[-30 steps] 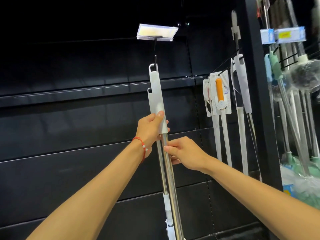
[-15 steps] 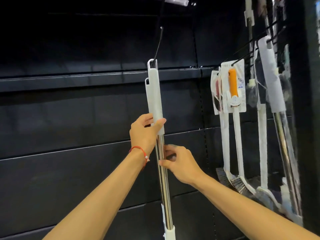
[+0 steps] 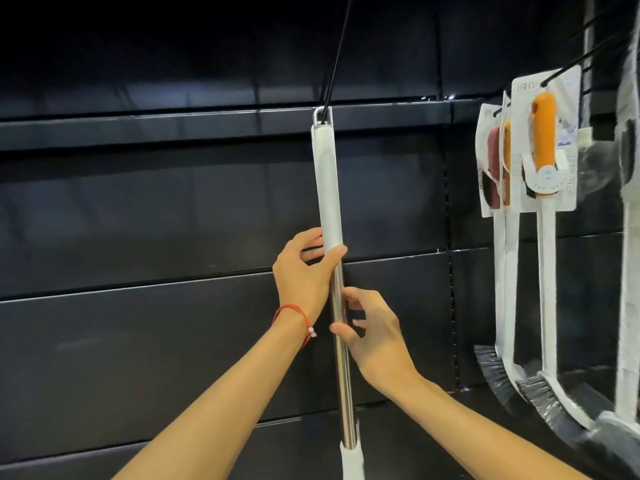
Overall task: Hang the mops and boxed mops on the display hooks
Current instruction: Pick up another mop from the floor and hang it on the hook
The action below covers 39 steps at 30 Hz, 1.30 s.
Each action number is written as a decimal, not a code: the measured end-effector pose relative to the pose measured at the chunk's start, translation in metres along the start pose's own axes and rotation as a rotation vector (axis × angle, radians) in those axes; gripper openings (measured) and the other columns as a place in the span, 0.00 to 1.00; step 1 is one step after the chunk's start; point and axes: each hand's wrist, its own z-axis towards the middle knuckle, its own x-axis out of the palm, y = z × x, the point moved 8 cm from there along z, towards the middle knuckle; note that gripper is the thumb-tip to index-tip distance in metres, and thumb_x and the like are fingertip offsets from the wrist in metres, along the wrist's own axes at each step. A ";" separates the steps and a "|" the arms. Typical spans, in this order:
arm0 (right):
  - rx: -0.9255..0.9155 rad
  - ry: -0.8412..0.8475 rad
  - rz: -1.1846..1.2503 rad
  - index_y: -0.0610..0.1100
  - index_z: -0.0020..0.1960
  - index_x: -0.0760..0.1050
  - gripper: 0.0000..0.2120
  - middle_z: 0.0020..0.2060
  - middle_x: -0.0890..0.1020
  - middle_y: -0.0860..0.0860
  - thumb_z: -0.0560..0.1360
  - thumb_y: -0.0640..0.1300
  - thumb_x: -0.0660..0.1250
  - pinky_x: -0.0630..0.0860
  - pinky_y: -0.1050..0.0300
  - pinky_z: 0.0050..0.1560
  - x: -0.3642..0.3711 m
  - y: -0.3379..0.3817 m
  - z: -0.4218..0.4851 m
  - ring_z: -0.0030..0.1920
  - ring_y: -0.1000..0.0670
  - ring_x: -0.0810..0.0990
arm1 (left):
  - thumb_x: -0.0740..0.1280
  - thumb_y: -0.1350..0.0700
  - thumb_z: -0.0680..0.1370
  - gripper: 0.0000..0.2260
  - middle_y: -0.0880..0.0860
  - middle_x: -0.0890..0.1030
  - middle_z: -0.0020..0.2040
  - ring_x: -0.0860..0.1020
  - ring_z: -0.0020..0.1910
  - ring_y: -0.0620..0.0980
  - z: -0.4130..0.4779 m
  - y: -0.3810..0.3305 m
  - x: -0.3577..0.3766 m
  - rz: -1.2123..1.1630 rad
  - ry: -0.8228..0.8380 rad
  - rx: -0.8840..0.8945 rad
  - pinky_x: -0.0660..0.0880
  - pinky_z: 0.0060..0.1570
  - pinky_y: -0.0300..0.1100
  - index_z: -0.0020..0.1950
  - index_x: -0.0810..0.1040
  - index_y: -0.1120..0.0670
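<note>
mop (image 3: pixel 328 188): hangs upright at the centre of the view, in front of the dark slatted back panel (image 3: pixel 138 209). the loop at the top of its white grip is threaded on the black wire display hook (image 3: pixel 337 53), which runs up and out of the top of the view. below the grip the shaft is bare polished metal, ending in a white collar at the bottom edge (the mop head is out of view)

left hand (image 3: pixel 304 275): grips the lower end of the white grip, where it meets the metal shaft. the thumb lies across the near face and the fingers (image 3: pixel 307 238) curl round the far side. a red cord bracelet (image 3: pixel 294 311) sits on the wrist

right hand (image 3: pixel 375 336): set just below the left hand, on the metal shaft, reaching in from the right. thumb and curled fingers pinch the shaft between them

to the right, well apart from the mop: carded brushes (image 3: pixel 545 143) with orange and dark red handles hang on their own hooks, with their bristle heads low near the right edge
</note>
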 end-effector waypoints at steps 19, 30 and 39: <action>-0.037 0.024 -0.441 0.52 0.70 0.75 0.17 0.68 0.78 0.55 0.82 0.49 0.68 0.77 0.53 0.64 -0.027 0.018 -0.060 0.66 0.51 0.78 | 0.69 0.55 0.81 0.17 0.45 0.78 0.66 0.79 0.60 0.45 -0.058 0.021 -0.034 0.537 0.280 0.021 0.77 0.62 0.44 0.70 0.75 0.47; -0.237 0.271 -0.640 0.49 0.63 0.82 0.15 0.55 0.86 0.51 0.79 0.53 0.66 0.80 0.47 0.56 -0.002 0.066 -0.199 0.56 0.46 0.82 | 0.61 0.51 0.83 0.16 0.45 0.76 0.66 0.76 0.61 0.49 -0.228 0.022 -0.129 1.198 0.616 0.056 0.78 0.51 0.48 0.71 0.73 0.46; -0.479 0.519 -0.637 0.46 0.45 0.82 0.09 0.39 0.83 0.49 0.72 0.51 0.71 0.79 0.47 0.39 0.028 0.087 -0.349 0.42 0.43 0.80 | 0.68 0.54 0.78 0.12 0.53 0.79 0.53 0.79 0.49 0.58 -0.381 -0.040 -0.219 1.457 0.542 -0.043 0.80 0.41 0.54 0.60 0.79 0.54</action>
